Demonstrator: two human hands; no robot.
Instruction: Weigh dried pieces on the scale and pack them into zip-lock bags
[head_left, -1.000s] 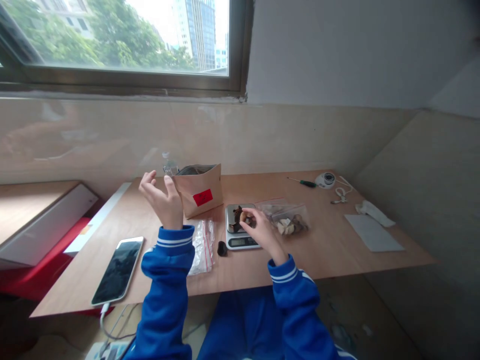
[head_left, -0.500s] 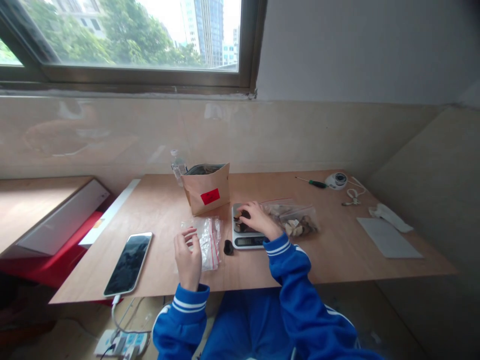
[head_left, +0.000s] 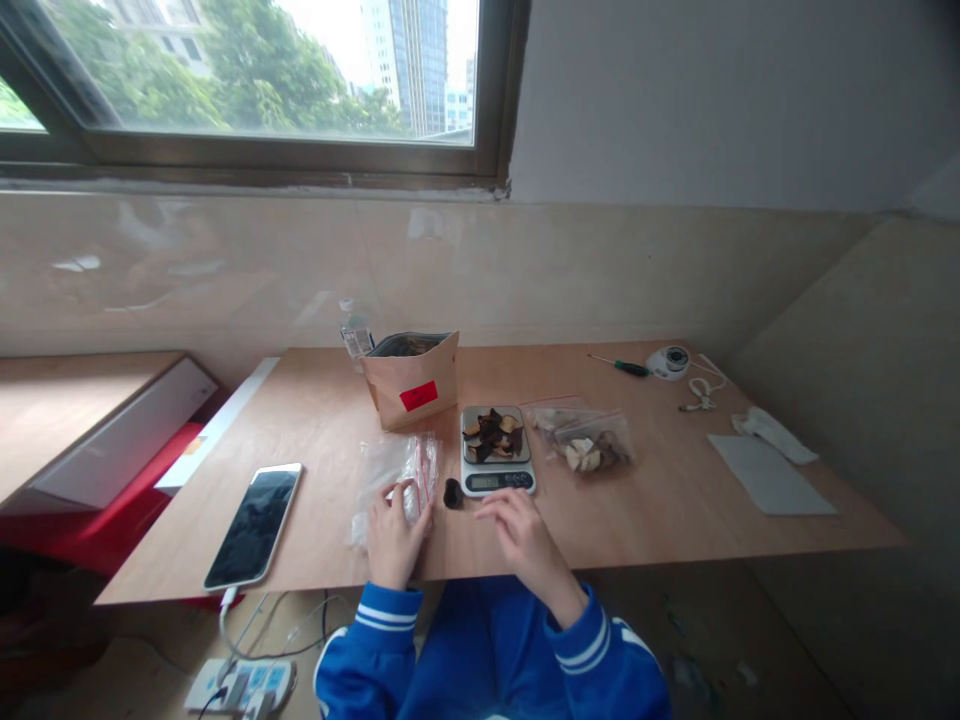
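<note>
While the right hand (head_left: 525,545) hovers just in front of the digital kitchen scale (head_left: 497,452), its grip is apart: the fingers are loosely stretched, and I see nothing between them. The left hand (head_left: 395,540) rests at the near part of the clear zip-lock bags (head_left: 394,465), which lie flat on the wooden surface (head_left: 652,510). Its fingers are bent over the plastic, but I cannot tell whether this grip is pinching it.

The dried, dark-edged slices (head_left: 493,436) lie in a loose heap on the metal plate of the scale. The digits on its display are too small for reading. One dark dried piece (head_left: 453,493) lies alone on the surface, between the zip-lock bags and the scale.

To the right of the scale there are filled plastic bags (head_left: 596,450), with pale and brownish pieces inside. Behind the zip-lock bags a brown paper pouch (head_left: 412,385) stands upright, with its mouth open and a red label (head_left: 418,396) on the front. A clear bottle (head_left: 354,330) stands partly behind this pouch. The smartphone (head_left: 255,525) lies at the left, with a cable plugged in.
</note>
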